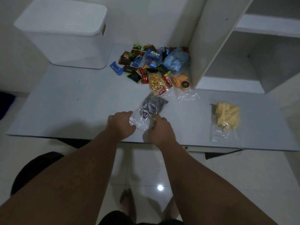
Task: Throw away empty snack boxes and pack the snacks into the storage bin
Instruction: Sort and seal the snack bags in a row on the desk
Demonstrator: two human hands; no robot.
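A clear plastic bag of dark snacks (151,105) lies on the grey table (73,103) near its front edge. My left hand (121,125) grips the bag's empty clear end from the left. My right hand (159,129) pinches the same end from the right. Behind it lies a heap of small wrapped snacks (146,64), with a bag of round yellow snacks (155,82) and a bag of orange snacks (181,81). A bag of pale yellow sticks (226,116) lies apart at the right. A white lidded storage bin (65,34) stands at the back left.
A white shelf unit (211,46) stands on the table at the right, its side panel next to the snack heap. Below the table's front edge are a white tiled floor and a dark round seat (32,169) at the left.
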